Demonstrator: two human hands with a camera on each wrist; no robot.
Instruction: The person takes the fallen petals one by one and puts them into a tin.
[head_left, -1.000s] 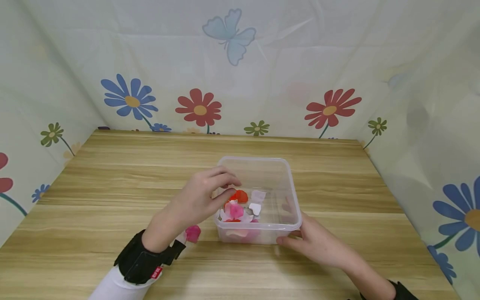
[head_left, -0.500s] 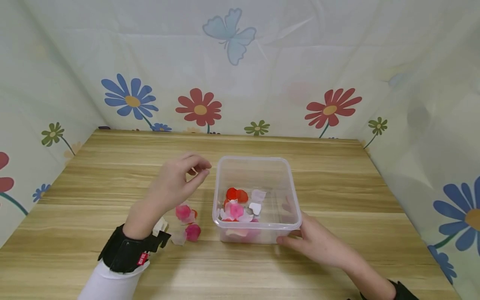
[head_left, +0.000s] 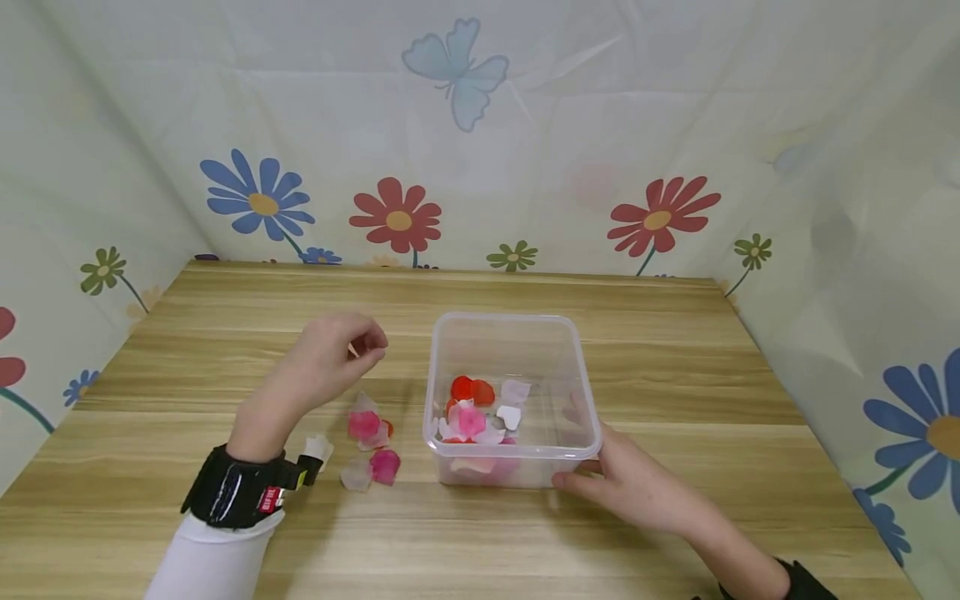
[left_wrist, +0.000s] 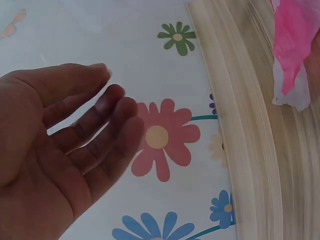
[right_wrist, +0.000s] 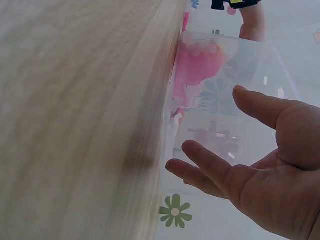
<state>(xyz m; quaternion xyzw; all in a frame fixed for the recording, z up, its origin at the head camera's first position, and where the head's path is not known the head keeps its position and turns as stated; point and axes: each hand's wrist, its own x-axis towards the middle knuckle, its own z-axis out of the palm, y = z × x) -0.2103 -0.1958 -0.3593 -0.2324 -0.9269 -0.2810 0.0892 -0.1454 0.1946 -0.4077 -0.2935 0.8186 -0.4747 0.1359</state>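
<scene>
A clear plastic box, without a lid, stands on the table. Red, pink and white artificial petals lie mostly in its left part. My right hand rests against the box's near right corner, its thumb at the front wall; the right wrist view shows its fingers extended beside the clear wall. Left of the box, my left hand hovers above the table with fingers loosely bent, and the left wrist view shows nothing between thumb and fingers. Loose pink and white petals lie on the wood below it.
The wood-grain table reaches back to a floral-printed curtain, which also hangs along both sides. A white petal lies by the black strap on my left wrist.
My left hand has moved from over the box leftward, clear of the rim. A red petal now shows in the box, and the loose petals on the table are uncovered. The right hand stays put.
</scene>
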